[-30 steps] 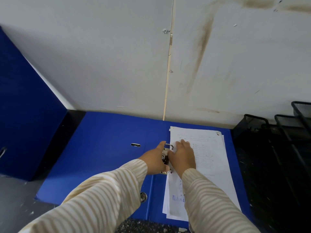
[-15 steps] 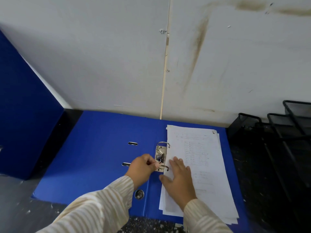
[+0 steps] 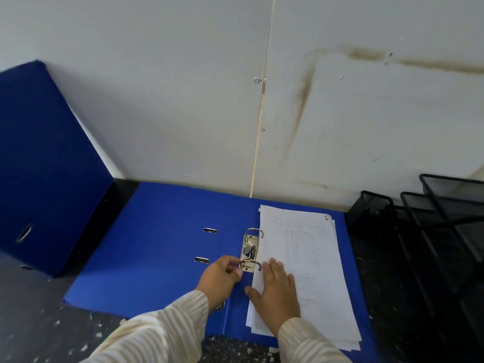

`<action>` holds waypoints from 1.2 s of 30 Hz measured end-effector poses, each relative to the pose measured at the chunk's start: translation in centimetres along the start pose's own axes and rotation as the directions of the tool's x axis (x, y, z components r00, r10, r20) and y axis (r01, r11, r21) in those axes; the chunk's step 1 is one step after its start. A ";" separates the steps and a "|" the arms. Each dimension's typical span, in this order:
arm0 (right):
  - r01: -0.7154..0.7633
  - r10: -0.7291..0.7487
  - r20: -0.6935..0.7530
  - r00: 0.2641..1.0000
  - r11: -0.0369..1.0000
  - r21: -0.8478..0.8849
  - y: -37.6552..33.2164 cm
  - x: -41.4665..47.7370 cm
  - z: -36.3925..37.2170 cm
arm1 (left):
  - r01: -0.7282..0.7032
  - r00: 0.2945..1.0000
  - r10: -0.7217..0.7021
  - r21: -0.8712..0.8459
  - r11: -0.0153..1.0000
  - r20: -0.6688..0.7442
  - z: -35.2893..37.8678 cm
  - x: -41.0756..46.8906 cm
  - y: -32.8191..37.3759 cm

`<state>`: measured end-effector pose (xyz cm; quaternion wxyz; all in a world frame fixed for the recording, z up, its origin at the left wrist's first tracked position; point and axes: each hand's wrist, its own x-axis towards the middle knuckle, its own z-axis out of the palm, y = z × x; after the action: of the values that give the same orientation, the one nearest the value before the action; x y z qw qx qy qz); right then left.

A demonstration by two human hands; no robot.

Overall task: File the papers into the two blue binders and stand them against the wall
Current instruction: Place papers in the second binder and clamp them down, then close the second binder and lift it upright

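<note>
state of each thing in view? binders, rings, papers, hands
Open binder: lying flat, covers spread.
Rings: look closed.
Papers: stacked on right cover.
Second binder: closed, upright.
Left hand: pinching near ring.
Right hand: flat on papers.

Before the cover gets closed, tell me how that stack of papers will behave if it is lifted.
The paper stack would probably flop and sag: thin loose sheets. Its edges are already fanned, so sheets may slide apart. The right hand presses it flat beside the metal rings, which suggests it shifts easily.
</note>
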<state>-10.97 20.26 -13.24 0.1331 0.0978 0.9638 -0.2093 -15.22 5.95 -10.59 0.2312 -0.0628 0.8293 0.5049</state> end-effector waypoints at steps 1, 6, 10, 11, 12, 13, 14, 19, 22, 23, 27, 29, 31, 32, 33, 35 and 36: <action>-0.007 0.007 0.016 1.000 1.000 -0.011 -0.1 -0.5 0.1 | 0.007 1.000 -0.007 -0.012 1.000 0.007 -0.1 -0.5 -0.4; -0.017 0.020 0.080 0.997 0.999 -0.038 -1.3 -2.9 0.1 | -0.009 1.000 0.009 0.036 0.999 -0.001 -0.8 -2.6 -2.1; 0.014 -0.011 0.142 0.990 1.000 -0.017 -2.7 -4.6 0.2 | -0.042 0.998 0.047 0.101 0.994 -0.042 -2.1 -4.0 -3.9; 0.018 -0.016 0.162 0.987 1.000 -0.011 -3.3 -4.8 0.4 | -0.058 0.996 0.067 0.144 0.988 -0.063 -2.7 -4.3 -4.5; 0.025 -0.024 0.175 0.984 1.000 -0.005 -4.0 -5.0 0.7 | -0.071 0.993 0.088 0.192 0.979 -0.079 -3.4 -4.5 -5.0; 0.034 -0.034 0.183 0.983 0.999 0.002 -4.6 -5.2 1.0 | -0.082 0.990 0.107 0.239 0.968 -0.092 -4.2 -4.7 -5.6; 0.042 -0.043 0.191 0.981 0.999 0.008 -5.4 -5.4 1.3 | -0.085 0.988 0.117 0.278 0.957 -0.103 -5.1 -4.9 -6.3; 0.095 -0.092 0.236 0.967 0.995 -0.001 -8.9 -6.0 3.6 | -0.013 0.978 0.100 0.420 0.907 -0.185 -9.8 -5.7 -9.7; 0.101 -0.088 0.282 0.955 0.994 -0.033 -11.1 -6.0 4.8 | 0.077 0.971 0.040 0.466 0.881 -0.238 -13.3 -6.4 -11.6; 0.102 -0.084 0.293 0.953 0.994 -0.045 -12.0 -6.0 5.3 | 0.111 0.966 0.016 0.467 0.877 -0.259 -14.7 -6.7 -12.3; 0.071 -0.048 0.287 0.957 0.995 -0.071 -14.2 -6.0 6.4 | 0.216 0.942 -0.070 0.431 0.876 -0.329 -18.6 -7.1 -14.3; 0.033 -0.013 0.265 0.964 0.997 -0.072 -15.1 -5.9 6.7 | 0.258 0.928 -0.110 0.401 0.879 -0.356 -20.1 -7.0 -14.9; -0.011 0.024 0.241 0.970 0.998 -0.055 -15.9 -5.8 6.8 | 0.289 0.918 -0.141 0.380 0.879 -0.372 -21.2 -6.8 -15.3; -0.030 0.040 0.234 0.971 0.998 -0.046 -16.1 -5.8 6.8 | 0.308 0.913 -0.162 0.371 0.876 -0.374 -21.6 -6.8 -15.4; -0.047 0.056 0.231 0.971 0.998 -0.043 -16.3 -5.7 6.8 | 0.322 0.910 -0.177 0.368 0.872 -0.376 -22.0 -6.7 -15.3; -0.068 0.078 0.229 0.970 0.996 -0.053 -16.5 -5.6 6.9 | 0.343 0.902 -0.195 0.367 0.865 -0.386 -22.3 -6.5 -15.1; -0.073 0.085 0.225 0.971 0.995 -0.063 -16.7 -5.6 7.0 | 0.352 0.899 -0.203 0.363 0.863 -0.389 -22.5 -6.4 -14.9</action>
<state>-8.22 1.64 -11.38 0.2536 0.1079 0.9428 -0.1874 -11.72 -21.58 -11.16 0.1650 -0.2172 0.9277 0.2549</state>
